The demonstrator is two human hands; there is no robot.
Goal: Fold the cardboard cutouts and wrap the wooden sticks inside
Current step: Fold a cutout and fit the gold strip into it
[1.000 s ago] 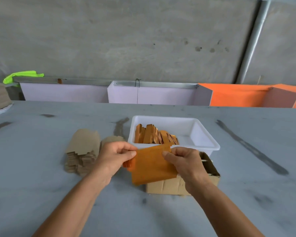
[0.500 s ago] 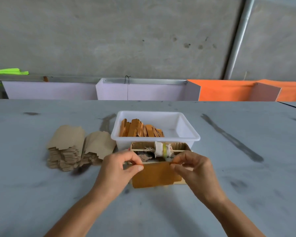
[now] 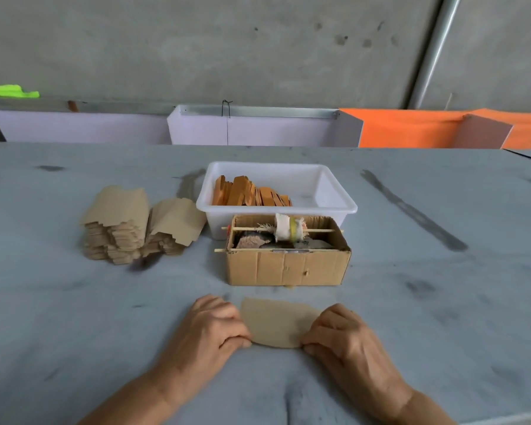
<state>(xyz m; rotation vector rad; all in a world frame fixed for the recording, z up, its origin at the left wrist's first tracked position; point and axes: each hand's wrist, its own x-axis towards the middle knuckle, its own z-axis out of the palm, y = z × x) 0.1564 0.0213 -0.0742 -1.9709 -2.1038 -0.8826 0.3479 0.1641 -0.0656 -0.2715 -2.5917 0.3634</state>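
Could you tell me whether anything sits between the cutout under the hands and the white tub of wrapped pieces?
Yes: the open cardboard box stands directly between the cutout and the white tub, touching the tub's front wall.

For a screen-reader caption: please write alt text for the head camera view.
Both hands, left hand and right hand, hold a folded cardboard cutout on a grey table. Behind sit a cardboard box, a white tub and stacked cutouts.

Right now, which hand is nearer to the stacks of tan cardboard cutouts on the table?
Left. The left hand lies nearer, to the right of and closer to the person than the stacks of tan cardboard cutouts; the right hand is farther right.
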